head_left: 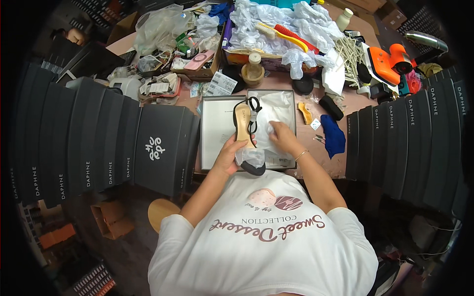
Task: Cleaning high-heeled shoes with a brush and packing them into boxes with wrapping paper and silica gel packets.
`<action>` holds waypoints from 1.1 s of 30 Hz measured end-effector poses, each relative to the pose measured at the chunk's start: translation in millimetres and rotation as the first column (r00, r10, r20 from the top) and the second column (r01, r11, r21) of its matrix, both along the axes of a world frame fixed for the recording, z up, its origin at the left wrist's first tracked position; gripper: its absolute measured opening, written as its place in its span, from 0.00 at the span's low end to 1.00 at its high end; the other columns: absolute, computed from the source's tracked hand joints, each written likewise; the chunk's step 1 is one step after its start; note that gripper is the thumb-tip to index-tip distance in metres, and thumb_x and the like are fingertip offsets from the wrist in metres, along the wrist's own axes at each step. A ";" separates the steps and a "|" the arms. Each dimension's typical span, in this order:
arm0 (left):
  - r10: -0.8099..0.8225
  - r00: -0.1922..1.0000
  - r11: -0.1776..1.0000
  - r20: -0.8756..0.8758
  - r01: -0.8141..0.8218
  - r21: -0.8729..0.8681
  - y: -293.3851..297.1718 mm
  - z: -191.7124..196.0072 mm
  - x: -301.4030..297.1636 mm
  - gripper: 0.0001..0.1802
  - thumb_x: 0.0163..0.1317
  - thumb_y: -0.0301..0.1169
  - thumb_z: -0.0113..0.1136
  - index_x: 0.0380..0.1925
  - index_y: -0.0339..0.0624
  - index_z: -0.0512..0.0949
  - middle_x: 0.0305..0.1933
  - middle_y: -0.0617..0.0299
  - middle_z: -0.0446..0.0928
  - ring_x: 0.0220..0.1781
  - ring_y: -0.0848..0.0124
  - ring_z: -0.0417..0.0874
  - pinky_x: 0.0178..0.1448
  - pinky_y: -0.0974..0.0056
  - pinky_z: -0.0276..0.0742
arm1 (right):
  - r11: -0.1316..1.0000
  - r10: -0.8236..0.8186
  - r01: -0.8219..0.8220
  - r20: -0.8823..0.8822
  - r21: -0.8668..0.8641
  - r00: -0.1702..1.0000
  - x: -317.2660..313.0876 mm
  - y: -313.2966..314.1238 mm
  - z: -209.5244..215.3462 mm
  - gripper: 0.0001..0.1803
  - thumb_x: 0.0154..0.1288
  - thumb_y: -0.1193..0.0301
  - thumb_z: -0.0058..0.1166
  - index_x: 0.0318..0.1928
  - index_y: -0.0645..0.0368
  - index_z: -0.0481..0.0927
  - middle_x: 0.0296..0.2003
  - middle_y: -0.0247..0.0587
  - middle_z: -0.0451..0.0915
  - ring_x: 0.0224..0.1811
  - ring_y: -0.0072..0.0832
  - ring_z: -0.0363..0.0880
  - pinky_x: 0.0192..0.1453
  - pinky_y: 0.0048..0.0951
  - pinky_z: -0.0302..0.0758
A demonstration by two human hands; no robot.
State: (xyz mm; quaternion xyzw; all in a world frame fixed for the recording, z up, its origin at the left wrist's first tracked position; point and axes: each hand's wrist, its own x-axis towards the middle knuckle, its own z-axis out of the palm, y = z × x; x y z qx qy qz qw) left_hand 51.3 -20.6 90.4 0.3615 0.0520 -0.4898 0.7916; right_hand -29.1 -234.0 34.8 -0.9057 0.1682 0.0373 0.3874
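Note:
A sandal (242,126) with a tan insole and black straps is held over an open shoebox (211,118) on the table. My left hand (229,156) is closed round it near its lower end. Translucent paper (253,157) wraps that end, and a dark rounded part (253,169) of the shoe sticks out below. My right hand (285,139), wearing a thin bracelet, is closed at white tissue paper (275,102) in the right part of the box. Its fingertips seem to pinch the paper.
Dark shoeboxes stand in rows, left (165,143) and right (385,143). Behind are a purple-edged box with crumpled paper (252,34) and brushes (291,39), a jar (253,71), and an orange tool (384,64). A blue cloth (333,135) lies right of the open box.

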 end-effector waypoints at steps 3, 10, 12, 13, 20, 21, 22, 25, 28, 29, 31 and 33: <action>-0.022 1.000 0.999 -0.016 0.021 -0.027 2.0 5.0 -0.8 0.19 0.64 0.35 0.53 0.52 0.36 0.69 0.44 0.55 0.76 0.46 0.64 0.80 0.51 0.57 0.79 | 0.931 -0.117 0.075 0.097 0.356 0.988 -12.0 -2.2 39.9 0.24 0.57 0.71 0.43 0.56 0.57 0.70 0.35 0.51 0.78 0.37 0.39 0.77 0.45 0.36 0.72; -0.079 0.996 0.995 0.050 0.076 0.059 -8.9 13.4 -3.3 0.22 0.68 0.43 0.49 0.52 0.36 0.70 0.45 0.54 0.77 0.46 0.65 0.80 0.50 0.57 0.79 | 0.975 0.057 -0.080 0.113 0.206 0.992 -22.3 6.7 66.0 0.25 0.61 0.67 0.49 0.58 0.62 0.68 0.41 0.54 0.78 0.45 0.40 0.78 0.50 0.35 0.72; -0.034 0.997 0.990 0.064 0.024 0.140 -7.0 9.7 -2.5 0.21 0.69 0.41 0.48 0.53 0.36 0.69 0.45 0.54 0.77 0.46 0.67 0.80 0.51 0.59 0.78 | 0.997 0.068 -0.071 0.285 0.001 0.956 -23.4 16.3 65.6 0.29 0.61 0.64 0.55 0.59 0.66 0.67 0.50 0.57 0.75 0.51 0.48 0.75 0.54 0.40 0.71; -0.013 0.997 0.988 0.082 0.000 0.157 -8.8 10.7 1.7 0.20 0.70 0.40 0.47 0.54 0.36 0.69 0.45 0.55 0.77 0.46 0.67 0.80 0.51 0.61 0.77 | 0.970 0.011 -0.071 0.251 0.232 0.968 -29.6 28.9 86.1 0.27 0.61 0.66 0.56 0.59 0.64 0.69 0.50 0.56 0.75 0.49 0.47 0.75 0.53 0.39 0.72; 0.014 0.995 0.970 0.095 -0.036 0.241 -7.6 12.8 -6.1 0.17 0.70 0.38 0.46 0.51 0.38 0.71 0.45 0.59 0.77 0.44 0.72 0.78 0.49 0.66 0.75 | 0.875 -0.074 -0.119 0.373 0.469 0.925 -25.0 63.6 83.0 0.09 0.65 0.70 0.54 0.42 0.62 0.76 0.39 0.36 0.79 0.38 0.24 0.76 0.44 0.25 0.73; 0.023 0.998 0.975 0.061 -0.036 0.218 -6.6 11.2 -5.9 0.17 0.70 0.38 0.46 0.51 0.38 0.71 0.45 0.59 0.77 0.44 0.71 0.78 0.48 0.65 0.76 | 0.720 -0.247 0.025 0.223 0.694 0.943 -30.5 60.7 78.5 0.07 0.66 0.71 0.53 0.40 0.62 0.76 0.37 0.32 0.79 0.36 0.21 0.76 0.43 0.24 0.73; 0.030 0.999 0.980 0.026 -0.034 0.195 -4.2 8.9 -3.7 0.17 0.70 0.38 0.46 0.51 0.38 0.71 0.44 0.58 0.77 0.43 0.71 0.79 0.48 0.65 0.76 | 0.394 -0.438 0.167 0.025 0.904 0.899 -32.1 50.8 64.1 0.06 0.68 0.71 0.51 0.39 0.60 0.76 0.35 0.27 0.77 0.34 0.13 0.72 0.40 0.19 0.70; 0.038 0.997 0.983 0.072 -0.051 0.177 5.1 -2.8 6.8 0.17 0.70 0.37 0.45 0.50 0.35 0.71 0.43 0.56 0.77 0.43 0.69 0.79 0.46 0.63 0.78 | -0.055 -0.717 0.291 -0.241 0.955 0.655 -30.0 21.2 84.3 0.05 0.68 0.72 0.49 0.38 0.58 0.76 0.32 0.25 0.74 0.33 0.11 0.69 0.38 0.16 0.68; 0.102 0.949 0.954 0.300 -0.179 0.241 22.5 -9.7 33.4 0.16 0.71 0.35 0.44 0.49 0.34 0.72 0.41 0.58 0.77 0.41 0.70 0.79 0.46 0.66 0.76 | 0.454 -0.621 0.324 0.034 0.830 0.783 -84.6 -33.6 43.8 0.05 0.68 0.72 0.50 0.39 0.59 0.76 0.31 0.23 0.74 0.32 0.11 0.69 0.37 0.16 0.67; 0.077 0.941 0.918 0.330 -0.196 0.345 37.0 -24.6 47.6 0.18 0.68 0.34 0.49 0.52 0.34 0.71 0.44 0.55 0.77 0.44 0.65 0.79 0.49 0.64 0.76 | 0.664 -0.478 0.382 -0.028 0.643 0.878 -108.3 -43.7 48.2 0.05 0.66 0.72 0.51 0.38 0.60 0.77 0.30 0.24 0.74 0.31 0.12 0.69 0.35 0.17 0.67; -0.532 -0.005 0.575 0.847 -0.736 0.357 40.3 -29.9 53.2 0.23 0.63 0.32 0.55 0.57 0.36 0.69 0.48 0.49 0.76 0.49 0.58 0.78 0.54 0.59 0.73 | 0.966 -0.087 0.144 -0.255 0.213 0.963 -169.5 -65.5 43.6 0.06 0.59 0.71 0.57 0.31 0.61 0.78 0.22 0.36 0.76 0.28 0.20 0.74 0.32 0.25 0.69; -0.464 0.054 0.715 0.884 -0.567 0.410 24.7 -12.0 48.2 0.26 0.59 0.30 0.59 0.58 0.37 0.69 0.54 0.44 0.72 0.56 0.52 0.74 0.61 0.56 0.68 | 0.945 -0.134 -0.039 -0.496 -0.324 0.858 -247.1 -79.8 1.8 0.08 0.56 0.69 0.58 0.35 0.59 0.82 0.28 0.46 0.81 0.35 0.35 0.82 0.37 0.34 0.74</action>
